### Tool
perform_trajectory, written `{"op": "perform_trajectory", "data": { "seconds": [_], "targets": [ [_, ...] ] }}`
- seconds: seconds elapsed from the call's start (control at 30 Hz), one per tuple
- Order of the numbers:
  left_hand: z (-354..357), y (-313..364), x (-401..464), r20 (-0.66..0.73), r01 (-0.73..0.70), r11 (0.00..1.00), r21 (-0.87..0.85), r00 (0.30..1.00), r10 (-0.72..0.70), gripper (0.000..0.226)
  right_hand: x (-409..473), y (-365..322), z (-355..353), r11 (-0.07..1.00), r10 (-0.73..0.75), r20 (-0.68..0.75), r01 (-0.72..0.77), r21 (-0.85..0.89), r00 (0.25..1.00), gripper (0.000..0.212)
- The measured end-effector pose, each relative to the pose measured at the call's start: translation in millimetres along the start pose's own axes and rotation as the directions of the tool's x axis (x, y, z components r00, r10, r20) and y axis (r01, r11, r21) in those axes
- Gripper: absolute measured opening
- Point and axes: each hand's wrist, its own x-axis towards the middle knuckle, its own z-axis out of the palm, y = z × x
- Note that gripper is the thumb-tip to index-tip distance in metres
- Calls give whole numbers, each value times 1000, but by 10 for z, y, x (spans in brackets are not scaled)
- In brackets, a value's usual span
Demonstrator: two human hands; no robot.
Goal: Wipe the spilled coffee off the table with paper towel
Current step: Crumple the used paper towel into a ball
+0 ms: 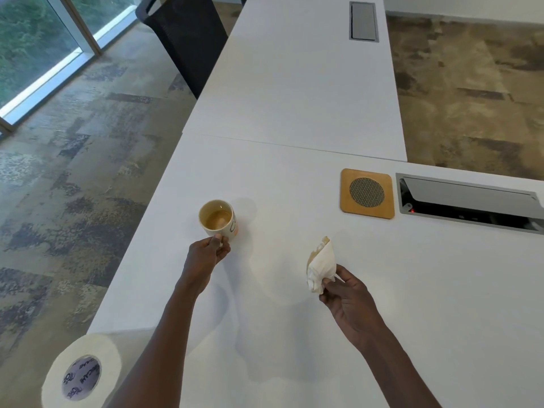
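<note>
left fingers (219,245) on mug (217,218), right fingers (329,282) pinching stained paper towel (321,265); coaster (367,193) beyond

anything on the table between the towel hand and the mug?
Nothing visible. Bare white table separates the right hand, gripping the stained paper towel, from the mug held by the left hand.

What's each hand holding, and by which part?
Left hand grips the coffee mug at its near side, thumb up by the rim. Right hand pinches the coffee-stained paper towel by its bunched lower end.
</note>
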Motion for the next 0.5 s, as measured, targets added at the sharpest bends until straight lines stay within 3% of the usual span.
{"op": "perform_trajectory", "data": {
  "seconds": [0.1,0.23,0.27,0.37,0.43,0.5],
  "targets": [
    [-22,3,-82,-41,29,997,69,999,-26,38,-56,-37,49,1000,-2,20,3,-21,1000,31],
    [142,-130,-442,-327,83,982,170,945,-23,59,-89,-88,120,998,-14,50,17,-58,999,30],
    [239,-143,-705,-311,51,985,165,950,3,60,-260,-159,92,998,-28,57,31,-56,998,31],
    [553,-105,-1117,43,87,995,41,995,-89,42,-400,-211,109,993,-44,82,53,-104,996,30],
    [715,-7,-1273,287,113,992,63,950,-127,39,-401,-232,147,988,-46,102,61,-144,994,30],
    [858,66,-1484,419,110,991,82,898,-135,44,-488,-279,111,982,-53,130,75,-173,990,30]
  ]
}}
